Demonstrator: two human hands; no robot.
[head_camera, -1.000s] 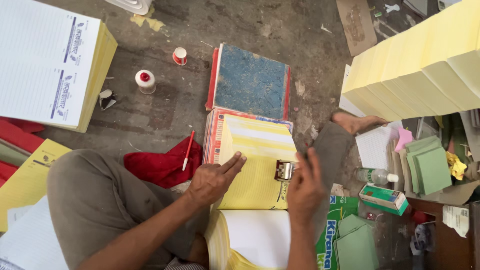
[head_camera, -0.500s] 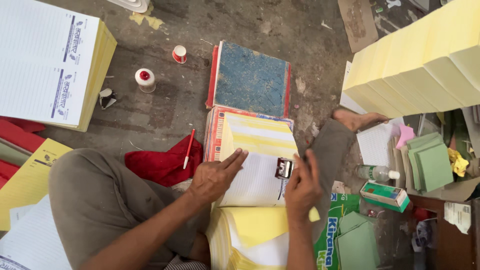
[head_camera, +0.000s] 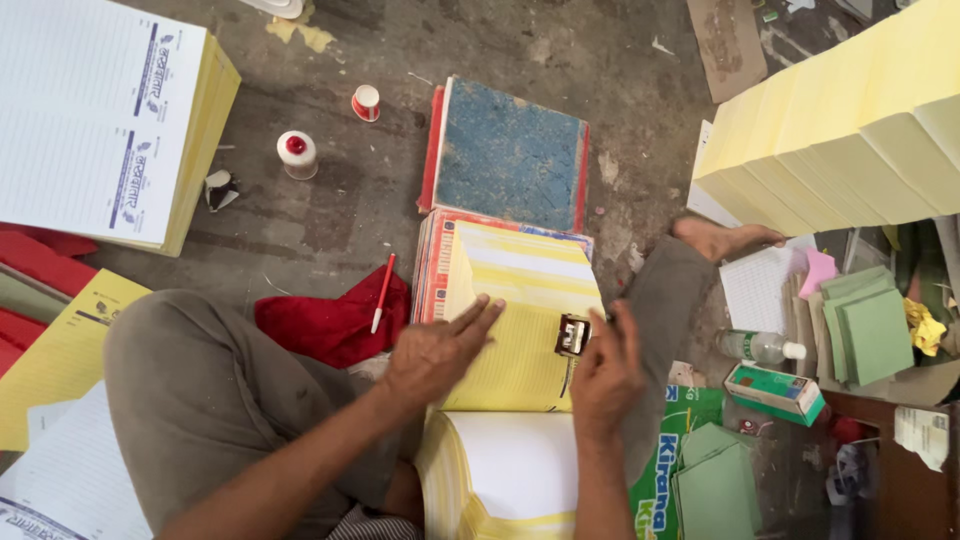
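Since half a second ago a white sheet has given way to a yellow ruled paper sheet (head_camera: 520, 330) atop the pad. The left hand (head_camera: 432, 352) lies flat on it, fingers spread wide. At three o'clock, the right hand (head_camera: 603, 372) holds the small metal stamping device (head_camera: 572, 335).

On the floor ahead of me lie a blue-covered book (head_camera: 510, 155), a red pen (head_camera: 382, 293) on red cloth (head_camera: 320, 325), and two small glue bottles (head_camera: 297, 153).
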